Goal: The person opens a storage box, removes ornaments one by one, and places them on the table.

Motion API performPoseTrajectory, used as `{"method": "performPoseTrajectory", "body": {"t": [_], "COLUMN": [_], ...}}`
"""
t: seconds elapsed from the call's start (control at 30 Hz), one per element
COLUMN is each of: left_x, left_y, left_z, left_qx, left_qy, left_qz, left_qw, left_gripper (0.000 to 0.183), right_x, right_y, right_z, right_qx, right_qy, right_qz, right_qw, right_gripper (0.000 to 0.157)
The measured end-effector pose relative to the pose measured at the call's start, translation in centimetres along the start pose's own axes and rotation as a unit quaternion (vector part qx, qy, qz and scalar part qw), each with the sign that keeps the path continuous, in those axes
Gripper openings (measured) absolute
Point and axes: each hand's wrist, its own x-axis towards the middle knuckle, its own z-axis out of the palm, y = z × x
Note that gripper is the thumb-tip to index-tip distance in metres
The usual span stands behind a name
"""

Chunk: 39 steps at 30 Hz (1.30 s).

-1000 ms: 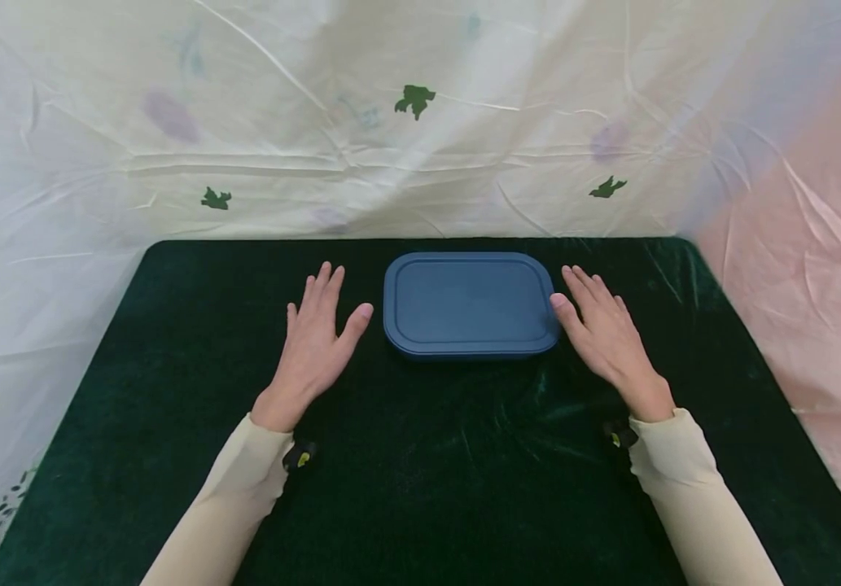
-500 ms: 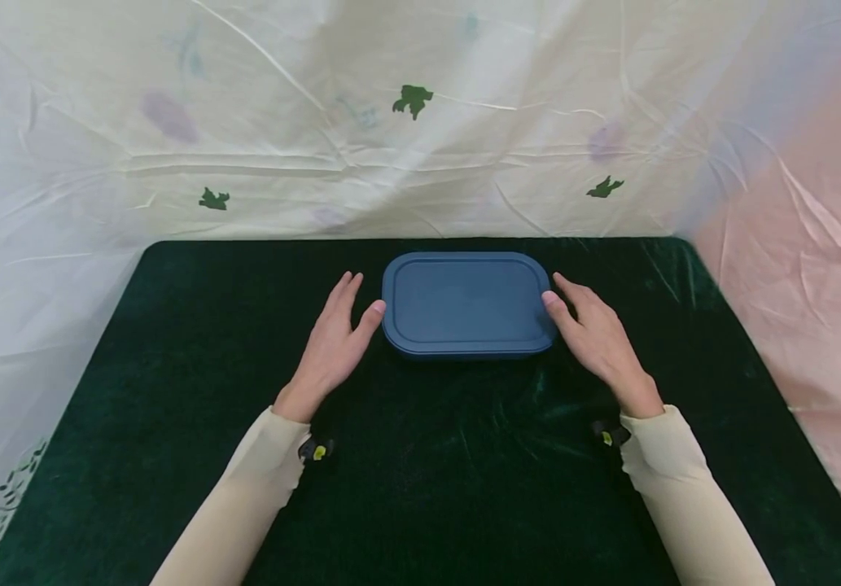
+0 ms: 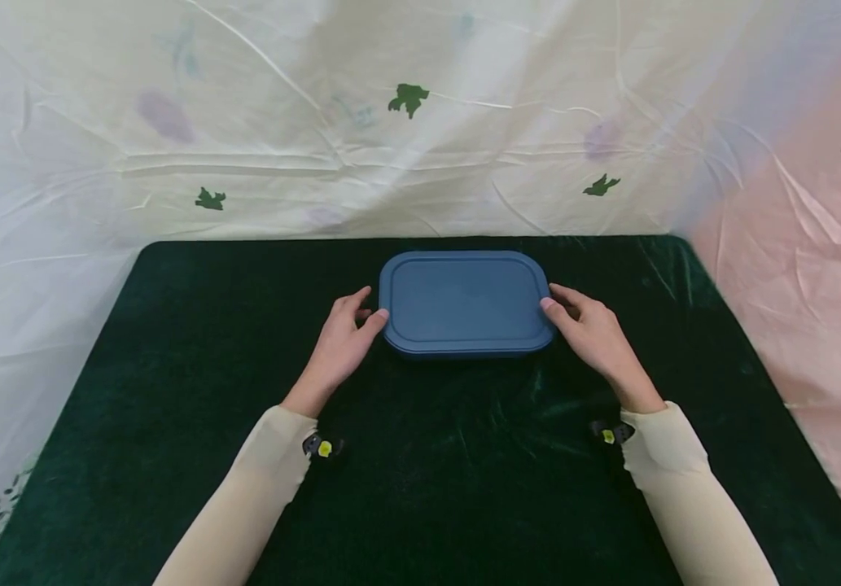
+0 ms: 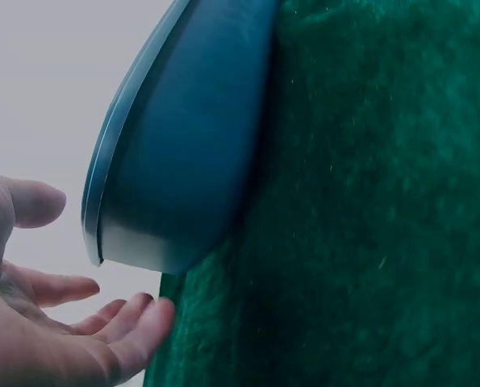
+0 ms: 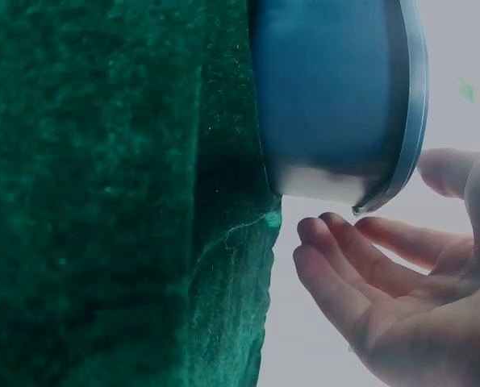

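A blue lidded storage box (image 3: pixel 466 303) sits toward the back of the table, its lid on. My left hand (image 3: pixel 339 340) is at the box's left end, thumb tip right at the lid's rim. In the left wrist view the fingers (image 4: pixel 135 330) are slightly bent, a gap between them and the box wall. At the other end is my right hand (image 3: pixel 591 332), thumb overlapping the lid's corner in the head view. The right wrist view has its fingers (image 5: pixel 336 282) loosely bent just off the box's end wall. Neither hand grips the box.
Dark green velvet cloth (image 3: pixel 427 472) covers the table, with wrinkles right of the middle. A pale curtain (image 3: pixel 281 122) with green bird-like shapes hangs behind the table's back edge, and pinkish fabric (image 3: pixel 816 309) is on the right. Each wrist carries a small black camera (image 3: pixel 321 445).
My left hand has moved right to the box's left end, its fingers bending. My right hand has come slightly left, closer to the box. The box has stayed in place.
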Motion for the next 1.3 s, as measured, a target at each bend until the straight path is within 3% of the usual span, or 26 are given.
{"method": "performPoseTrajectory", "body": {"t": [0.23,0.57,1.3], "left_x": [0.07,-0.03,-0.26], "left_y": [-0.2,-0.17,0.3], "left_z": [0.12,0.14,0.31], "left_qx": [-0.064,-0.14,-0.149], "left_qy": [0.02,0.0,0.008], "left_qz": [-0.033,-0.041,-0.044], "left_qw": [0.9972,0.9893,0.9878], "left_gripper": [0.06,0.05,0.047], "right_x": [0.25,0.3,-0.21], "right_y": [0.1,0.05,-0.18], "right_z": [-0.11,-0.05,-0.3], "right_qx": [0.013,0.02,0.018], "right_qy": [0.0,0.006,0.016], "right_qz": [0.004,0.009,-0.012], "right_qw": [1.0,1.0,1.0], "right_gripper": [0.067,0.063,0.057]}}
